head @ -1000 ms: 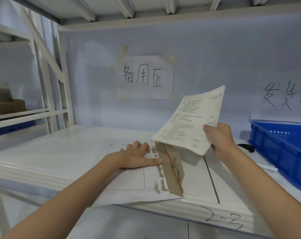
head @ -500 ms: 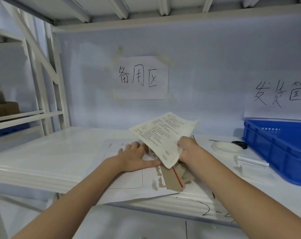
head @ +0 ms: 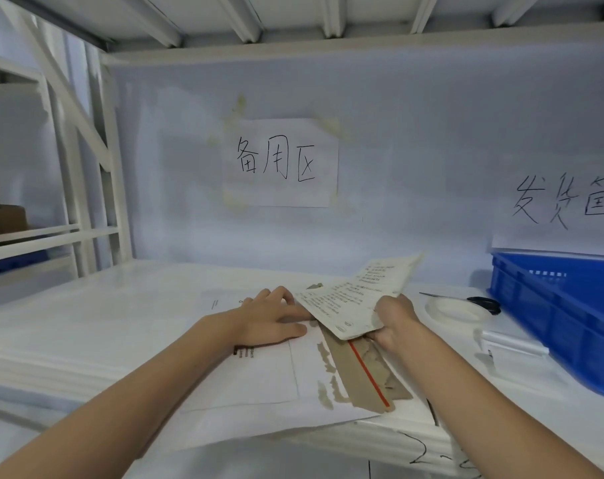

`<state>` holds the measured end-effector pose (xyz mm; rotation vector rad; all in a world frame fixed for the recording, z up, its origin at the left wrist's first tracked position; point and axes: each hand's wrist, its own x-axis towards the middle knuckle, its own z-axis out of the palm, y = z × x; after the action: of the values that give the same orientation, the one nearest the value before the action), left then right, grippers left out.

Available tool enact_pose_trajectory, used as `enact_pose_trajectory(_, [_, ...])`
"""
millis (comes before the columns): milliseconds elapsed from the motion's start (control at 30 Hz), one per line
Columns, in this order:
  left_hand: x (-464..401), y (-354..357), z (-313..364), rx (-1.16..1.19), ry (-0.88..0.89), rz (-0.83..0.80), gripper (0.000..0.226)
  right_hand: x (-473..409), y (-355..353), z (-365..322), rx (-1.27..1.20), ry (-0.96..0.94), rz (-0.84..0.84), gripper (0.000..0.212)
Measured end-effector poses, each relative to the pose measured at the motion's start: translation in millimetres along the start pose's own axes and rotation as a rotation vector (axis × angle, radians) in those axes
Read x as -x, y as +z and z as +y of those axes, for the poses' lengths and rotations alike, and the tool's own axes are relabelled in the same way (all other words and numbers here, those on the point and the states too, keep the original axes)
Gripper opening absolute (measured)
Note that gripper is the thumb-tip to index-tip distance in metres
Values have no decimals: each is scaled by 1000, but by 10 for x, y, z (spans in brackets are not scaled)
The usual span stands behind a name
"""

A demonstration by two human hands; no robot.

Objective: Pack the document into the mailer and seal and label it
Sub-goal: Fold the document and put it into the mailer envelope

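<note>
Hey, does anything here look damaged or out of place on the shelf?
Yes. The mailer flap looks torn: its white facing is ripped away in ragged patches, baring brown card beside the red strip. The mailer's near edge also overhangs the shelf.

— What's on the right of the shelf (head: 121,305)?
— A blue crate (head: 556,316), with scissors (head: 480,301) and a tape roll (head: 454,311) beside it.
— And the back wall?
— Two handwritten paper signs (head: 281,162).
</note>
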<state>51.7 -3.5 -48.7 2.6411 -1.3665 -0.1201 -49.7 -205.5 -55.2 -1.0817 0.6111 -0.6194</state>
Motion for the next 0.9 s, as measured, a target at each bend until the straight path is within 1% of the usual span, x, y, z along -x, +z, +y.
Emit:
enact_pose_trajectory(167, [-54,7,26,86,53,-40,40,-121,-71,-25,-75,25,28,41])
enact_pose_trajectory(267, [-72,29,51,141,57,21,36,-190,-101,-14,-97,37,43,45])
enact_pose_trajectory(333, [-77,35,60,131,55,43,33,-200,-118,-22,-73,7,58,46])
enact_pose_trajectory(433, [-92,36,64,99,69,59,30,-196,-140,-45,2,-71,88,43])
enact_pose_trajectory(567, [-137,90,39,109,116,122,29,-152,-136,-56,97,-162,45,38])
enact_pose_trajectory(667, [-150,105,46,123,149,133,27,-116,-136,-79,178,-214,20,36])
enact_pose_trajectory(733, [-153,108,46,115,173,134,27,-84,-126,-97,263,-264,3,38])
enact_pose_trajectory(833, [-151,118,39,136,214,159,26,-1,-109,-145,431,-354,-26,33])
enact_pose_trajectory(900, [-149,112,41,120,226,162,28,39,-122,-209,507,-393,-39,36])
